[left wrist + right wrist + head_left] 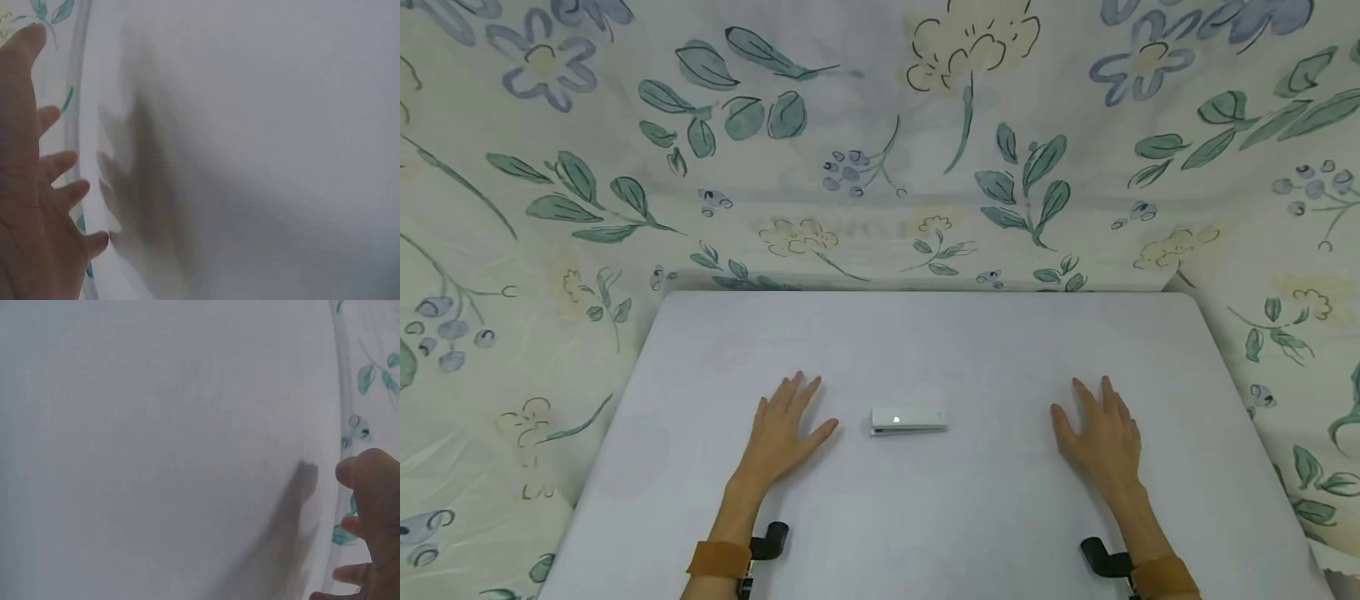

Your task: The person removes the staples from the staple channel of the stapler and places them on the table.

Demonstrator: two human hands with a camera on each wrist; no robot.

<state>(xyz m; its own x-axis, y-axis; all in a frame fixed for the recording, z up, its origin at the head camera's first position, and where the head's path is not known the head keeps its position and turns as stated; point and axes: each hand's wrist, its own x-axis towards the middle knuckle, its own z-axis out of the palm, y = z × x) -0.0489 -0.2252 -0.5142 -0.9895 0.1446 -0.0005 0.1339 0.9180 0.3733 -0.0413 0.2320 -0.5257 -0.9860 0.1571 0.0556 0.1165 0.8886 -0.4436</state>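
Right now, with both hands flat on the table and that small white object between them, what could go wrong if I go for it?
1. The small white object is nearly the table's colour, flat and low, so fingers may slide over it rather than get under an edge.
2. Neither wrist view shows it, so only the head view can guide the reach.
3. The left hand lies closer than the right hand; reaching with both at once could nudge it away.
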